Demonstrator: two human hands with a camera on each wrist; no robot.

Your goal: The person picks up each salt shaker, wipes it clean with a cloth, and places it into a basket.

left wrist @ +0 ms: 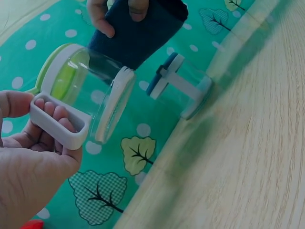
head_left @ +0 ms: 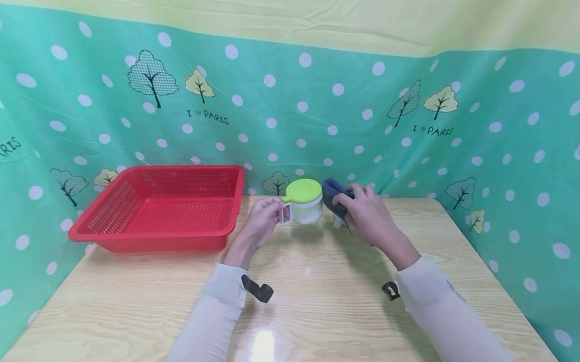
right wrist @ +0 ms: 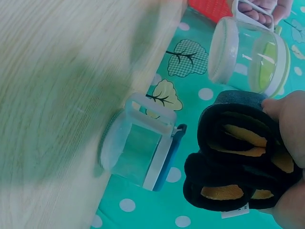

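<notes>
My left hand (head_left: 262, 222) grips the white handle (left wrist: 61, 120) of a clear jar (head_left: 307, 213) with a bright green lid (head_left: 303, 190). The jar hangs above the table, a shadow beneath it. Just to its right, my right hand (head_left: 369, 216) pinches a folded dark blue cloth (head_left: 334, 200) between thumb and fingers. Layered folds with an orange-brown inner side and a white tag show in the right wrist view. A second clear jar (right wrist: 138, 148), with a blue lid (right wrist: 170, 160) and white handle, stands on the table below the cloth, mostly hidden in the head view.
A red plastic basket (head_left: 175, 243) with perforated walls sits at the back left of the wooden table (head_left: 296, 306). Behind and along both sides hangs a green polka-dot curtain (head_left: 316, 114) with printed trees. Its lower edge meets the table's back edge.
</notes>
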